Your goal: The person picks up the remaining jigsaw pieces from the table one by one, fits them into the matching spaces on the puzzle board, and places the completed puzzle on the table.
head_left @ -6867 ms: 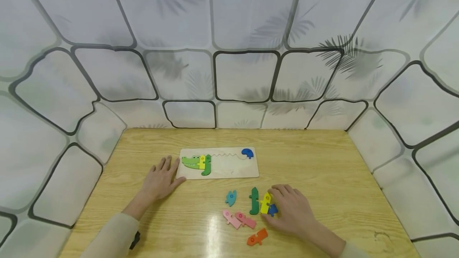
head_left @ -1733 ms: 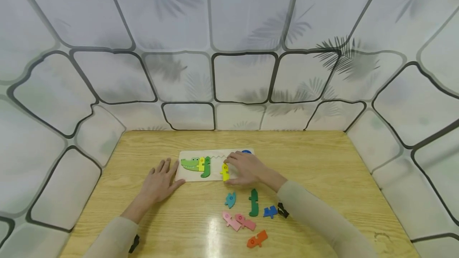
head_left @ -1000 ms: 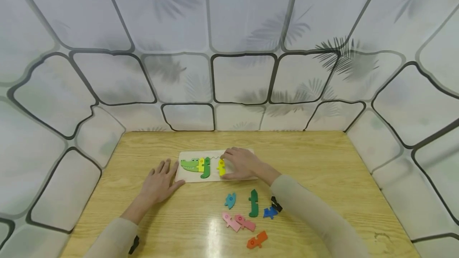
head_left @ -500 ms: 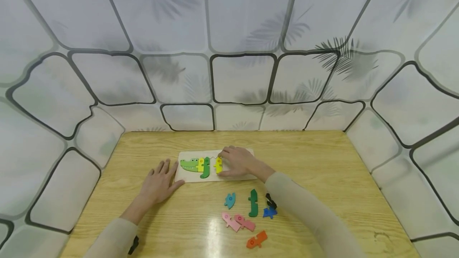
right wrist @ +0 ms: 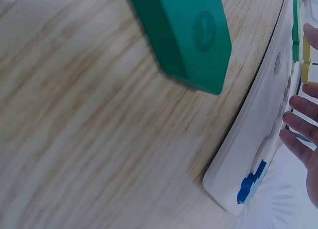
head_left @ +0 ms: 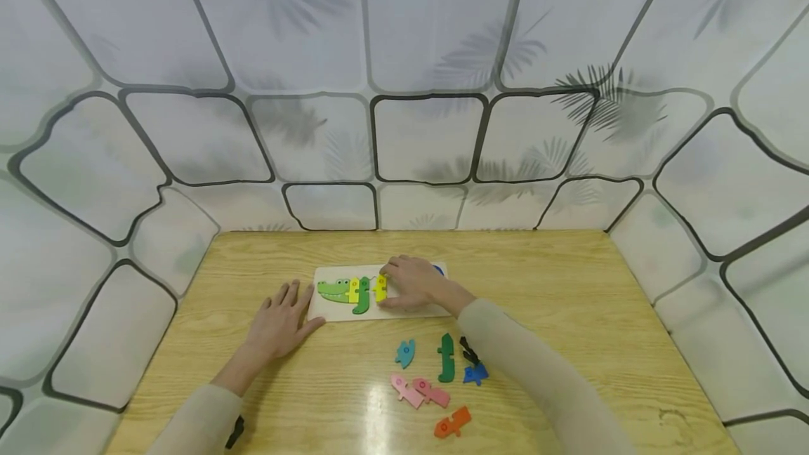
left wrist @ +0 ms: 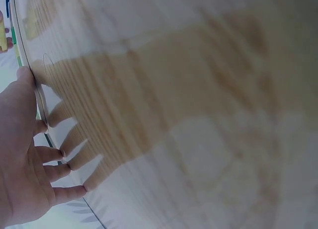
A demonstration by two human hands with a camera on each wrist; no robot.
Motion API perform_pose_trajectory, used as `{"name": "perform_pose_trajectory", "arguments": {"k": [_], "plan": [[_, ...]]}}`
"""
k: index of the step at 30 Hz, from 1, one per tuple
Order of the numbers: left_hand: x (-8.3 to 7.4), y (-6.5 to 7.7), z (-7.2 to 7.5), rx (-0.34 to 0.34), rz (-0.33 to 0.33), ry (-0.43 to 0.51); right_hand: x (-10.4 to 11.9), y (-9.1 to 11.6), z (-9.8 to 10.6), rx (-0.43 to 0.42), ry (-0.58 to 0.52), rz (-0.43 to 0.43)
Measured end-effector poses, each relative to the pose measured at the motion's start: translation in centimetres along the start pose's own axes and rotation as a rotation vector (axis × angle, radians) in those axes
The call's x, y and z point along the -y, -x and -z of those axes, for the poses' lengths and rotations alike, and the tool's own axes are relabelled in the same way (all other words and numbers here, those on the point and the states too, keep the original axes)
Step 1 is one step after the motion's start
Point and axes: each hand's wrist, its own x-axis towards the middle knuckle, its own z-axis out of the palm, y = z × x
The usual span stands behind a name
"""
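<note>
One yellow piece in play — the right hand pinches it between thumb and fingers over the puzzle board, just right of a green crocodile segment! At the board's left end, the left hand rests with fingers spread. Closer in on the table: a light-blue piece, a dark-green piece, a blue piece, an orange piece — and two pink pieces, overlapping.

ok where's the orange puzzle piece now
In the head view, the orange puzzle piece lies right of centre near the bottom edge, on the wooden table just below the pink pieces.
</note>
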Motion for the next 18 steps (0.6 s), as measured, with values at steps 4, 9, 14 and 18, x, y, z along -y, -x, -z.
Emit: {"name": "perform_pose_trajectory", "arguments": {"k": [4,9,14,18], "plan": [[0.04,-0.02,-0.13,-0.005,-0.003,-0.005,0.13,-0.27,-0.06,-0.002,0.003,0.008],[0.0,-0.01,-0.07,-0.013,-0.006,0.002,0.24,-0.53,-0.18,-0.002,0.018,-0.001],[-0.07,0.03,0.04,-0.016,-0.007,0.005,0.29,-0.79,-0.39,0.012,0.038,-0.015],[-0.1,0.04,0.04,-0.011,-0.008,0.0,0.36,-0.96,-0.59,0.013,0.064,-0.021]]}}
